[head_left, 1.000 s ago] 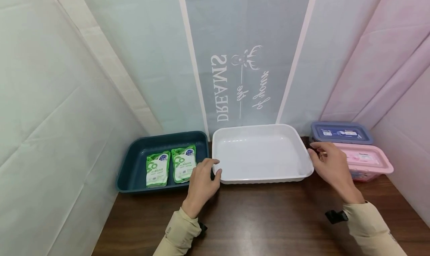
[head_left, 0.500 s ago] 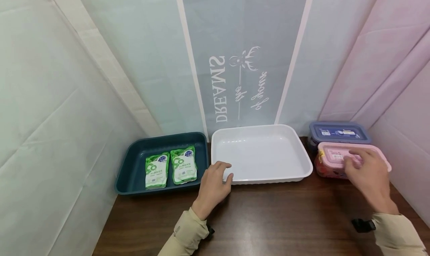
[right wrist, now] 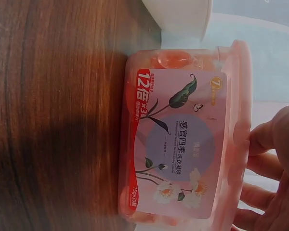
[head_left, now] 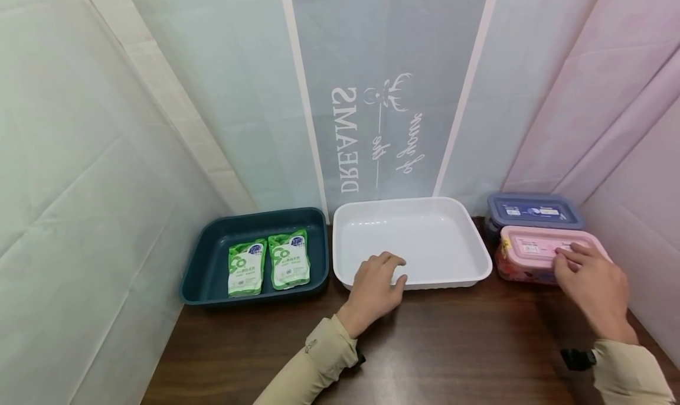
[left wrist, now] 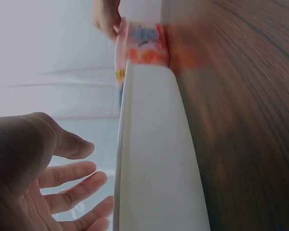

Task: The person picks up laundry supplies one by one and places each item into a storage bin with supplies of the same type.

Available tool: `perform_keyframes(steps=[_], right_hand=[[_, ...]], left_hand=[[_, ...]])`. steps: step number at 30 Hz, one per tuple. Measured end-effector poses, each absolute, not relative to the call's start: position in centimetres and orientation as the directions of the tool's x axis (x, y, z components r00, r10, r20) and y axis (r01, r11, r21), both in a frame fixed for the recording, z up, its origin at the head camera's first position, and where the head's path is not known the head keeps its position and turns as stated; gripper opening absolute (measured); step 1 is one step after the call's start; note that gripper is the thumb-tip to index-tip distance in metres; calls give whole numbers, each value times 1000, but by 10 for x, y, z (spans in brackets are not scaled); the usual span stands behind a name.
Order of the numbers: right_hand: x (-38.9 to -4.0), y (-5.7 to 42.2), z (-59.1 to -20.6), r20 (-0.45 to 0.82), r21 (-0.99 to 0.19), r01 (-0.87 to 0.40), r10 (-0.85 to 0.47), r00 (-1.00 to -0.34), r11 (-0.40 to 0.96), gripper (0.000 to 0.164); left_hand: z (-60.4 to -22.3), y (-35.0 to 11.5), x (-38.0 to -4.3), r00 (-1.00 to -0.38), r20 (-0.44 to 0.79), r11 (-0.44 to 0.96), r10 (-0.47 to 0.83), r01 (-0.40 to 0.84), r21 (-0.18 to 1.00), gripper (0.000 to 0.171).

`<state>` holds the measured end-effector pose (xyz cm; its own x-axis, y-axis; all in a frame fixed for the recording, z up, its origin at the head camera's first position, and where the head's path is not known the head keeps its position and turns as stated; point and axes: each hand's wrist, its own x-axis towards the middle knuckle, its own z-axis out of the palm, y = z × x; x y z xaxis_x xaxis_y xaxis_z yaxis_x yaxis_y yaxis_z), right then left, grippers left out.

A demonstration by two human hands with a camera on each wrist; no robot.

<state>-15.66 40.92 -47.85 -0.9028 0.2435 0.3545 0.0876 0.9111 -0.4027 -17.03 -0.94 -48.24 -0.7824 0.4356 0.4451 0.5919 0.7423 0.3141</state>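
My right hand [head_left: 595, 287] is at a pink-lidded box of laundry capsules [head_left: 523, 257] on the right, its fingertips on top of the lid. The right wrist view shows the box's [right wrist: 178, 139] flowered label, with the thumb and fingers along the lid's edge. My left hand [head_left: 374, 287] hovers at the front rim of a white tray [head_left: 414, 201], fingers spread and holding nothing. The left wrist view has those fingers [left wrist: 77, 192] beside the tray's side wall [left wrist: 156, 154].
A dark green tray [head_left: 204, 281] on the left holds two green-and-white pouches [head_left: 247, 267]. Behind the pink box stands a blue-lidded box [head_left: 533, 210]. Fabric walls [head_left: 255, 98] enclose the back and sides of the brown wooden table [head_left: 425, 346].
My right hand has moved right, from the white tray's right edge onto the pink lid. My left hand has slid right along the tray's front rim. The trays and boxes stay put.
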Motion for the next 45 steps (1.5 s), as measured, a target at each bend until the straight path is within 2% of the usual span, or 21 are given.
perform_keyframes(steps=[15,25,32,37,45], right_hand=[[-154,408,-480,332,-398,137,281,-900,907,47],[-145,406,-481,361,-379,125,271,-892,917,45],[-138,402,-481,352,-357,136,268,-897,924,44],[-133,400,-480,328,-338,176,291,-899,924,45],[-124,397,-480,333,-317,169,277,-901,933,43]], left_hand=[[-476,56,-181,-776,315,729,547,626,276,26],[-473,88,-181,-736,313,694,600,674,253,27],[-465,108,-171,-723,295,702,625,686,194,28],[-462,117,-164,-717,295,696,632,692,191,31],[-457,127,-163,-716,297,693,631,693,199,34]])
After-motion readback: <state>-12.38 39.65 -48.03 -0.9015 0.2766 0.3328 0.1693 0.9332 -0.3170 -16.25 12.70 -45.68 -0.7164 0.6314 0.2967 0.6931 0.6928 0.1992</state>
